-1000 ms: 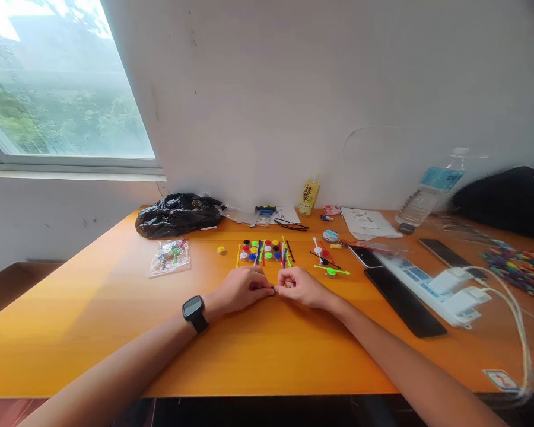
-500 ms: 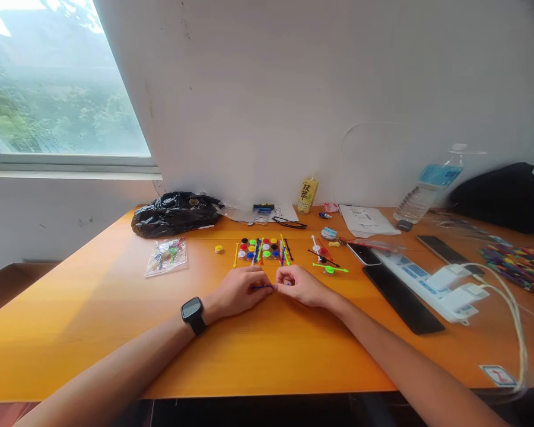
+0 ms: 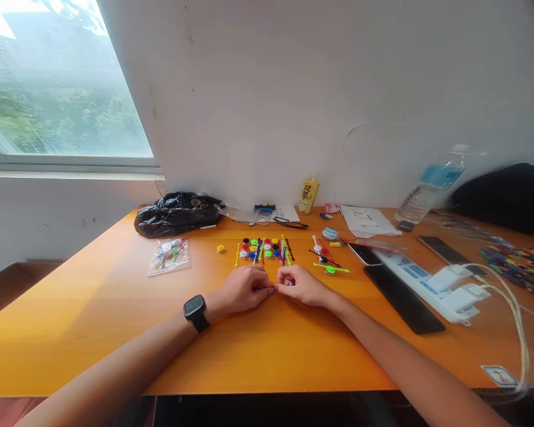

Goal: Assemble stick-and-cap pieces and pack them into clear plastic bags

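Observation:
Over the front middle of the desk, my left hand (image 3: 242, 289) is closed, with a thin blue plastic arrow (image 3: 261, 289) between thumb and fingers. My right hand (image 3: 303, 286) pinches at the arrow's other end, fingertips meeting the left ones; a bit of blue shows in its curl. Most of the piece is covered by fingers. Just beyond both hands sit rows of coloured round pieces (image 3: 252, 249), with loose arrows (image 3: 285, 249) beside them. Right of my right hand lie assembled arrow spinners, among them a green spinner (image 3: 330, 270).
A lone yellow round piece (image 3: 221, 249) and a clear bag of parts (image 3: 169, 257) lie to the left. A black plastic bag (image 3: 178, 214) is behind them. At right are a black phone (image 3: 403, 299), a power strip (image 3: 416, 276) with cables and a water bottle (image 3: 427, 187).
My hands keep nearly the same pose and hold. The whole view has shifted slightly; the things on the desk stay in place.

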Motion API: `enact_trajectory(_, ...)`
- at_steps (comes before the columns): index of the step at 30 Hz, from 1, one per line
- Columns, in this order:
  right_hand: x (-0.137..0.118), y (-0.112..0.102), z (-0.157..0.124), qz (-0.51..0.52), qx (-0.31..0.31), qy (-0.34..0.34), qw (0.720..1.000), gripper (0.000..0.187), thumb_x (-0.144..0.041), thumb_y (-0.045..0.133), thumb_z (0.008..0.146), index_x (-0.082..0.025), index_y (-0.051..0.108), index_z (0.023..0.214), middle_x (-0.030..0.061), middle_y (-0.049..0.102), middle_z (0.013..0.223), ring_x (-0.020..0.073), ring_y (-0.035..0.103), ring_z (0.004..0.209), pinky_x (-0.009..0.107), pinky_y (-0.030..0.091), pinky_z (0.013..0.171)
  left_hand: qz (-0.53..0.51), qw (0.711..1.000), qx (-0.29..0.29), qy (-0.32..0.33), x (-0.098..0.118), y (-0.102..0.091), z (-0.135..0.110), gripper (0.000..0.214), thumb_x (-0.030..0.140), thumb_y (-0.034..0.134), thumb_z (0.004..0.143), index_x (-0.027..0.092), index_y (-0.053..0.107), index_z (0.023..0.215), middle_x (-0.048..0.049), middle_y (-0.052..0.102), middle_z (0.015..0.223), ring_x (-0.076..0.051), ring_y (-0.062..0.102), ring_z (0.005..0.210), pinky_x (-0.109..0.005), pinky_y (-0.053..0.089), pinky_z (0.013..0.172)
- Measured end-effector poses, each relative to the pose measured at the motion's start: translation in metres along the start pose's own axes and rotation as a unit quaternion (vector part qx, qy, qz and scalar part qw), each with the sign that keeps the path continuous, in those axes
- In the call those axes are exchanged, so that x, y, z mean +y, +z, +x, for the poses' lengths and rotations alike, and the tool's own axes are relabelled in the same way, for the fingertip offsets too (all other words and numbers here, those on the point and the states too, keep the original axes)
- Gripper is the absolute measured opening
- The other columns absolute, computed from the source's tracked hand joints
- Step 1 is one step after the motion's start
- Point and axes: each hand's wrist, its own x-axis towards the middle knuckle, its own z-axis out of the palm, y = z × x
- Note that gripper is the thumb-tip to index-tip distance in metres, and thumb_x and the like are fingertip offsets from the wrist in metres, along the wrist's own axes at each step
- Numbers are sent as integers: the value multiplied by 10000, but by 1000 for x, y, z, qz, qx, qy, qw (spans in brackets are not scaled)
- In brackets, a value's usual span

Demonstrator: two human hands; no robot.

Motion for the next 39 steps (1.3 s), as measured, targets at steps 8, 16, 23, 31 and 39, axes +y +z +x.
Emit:
enact_trajectory(8, -8, -4, -8, -48, 51, -12, 997, 277, -456, 682, 923, -188, 685, 853, -39, 495, 655, 124, 429, 614, 257, 299, 556, -51, 997, 55, -4, 4, -4, -6, 171, 388, 660, 992, 219, 679, 973, -29, 679, 941, -169, 612, 819, -287, 466, 726)
enact_trajectory(16, -12, -10, -8, 16, 81, 43, 996, 680, -732, 490, 978, -222, 347, 552, -54, 246, 529, 101, 205, 505, 302, 153, 504, -63, 982, 175, -25, 4, -13, -6, 253, 369, 477, 1104, 226, 683, 1074, -62, 689, 1014, -210, 626, 956, -335, 489, 852)
enact_trajectory(23, -11, -12, -5, 9, 142, 37, 989, 693, -741, 467, 971, -237, 190, 584, -46, 152, 577, 97, 137, 530, 330, 99, 528, -55, 979, 197, -21, 4, -16, -5, 237, 350, 472, 1106, 237, 677, 1068, -59, 685, 1023, -222, 612, 971, -361, 474, 897)
enact_trajectory(31, -3, -9, -3, -2, 124, 4, 992, 682, -681, 467, 1013, -214, 335, 534, -43, 269, 514, 104, 251, 505, 312, 195, 531, -23, 980, 199, -14, -1, -14, -4, 137, 301, 542, 1066, 238, 660, 1035, -52, 695, 1023, -229, 612, 968, -378, 477, 901)
enact_trajectory(39, -4, -9, -3, -21, 121, -7, 992, 699, -653, 480, 1025, -187, 499, 505, -13, 453, 500, 125, 413, 519, 297, 325, 589, 72, 958, 265, -83, -25, -20, -3, 131, 273, 602, 999, 277, 687, 1099, -49, 701, 1142, -275, 582, 1100, -432, 472, 991)
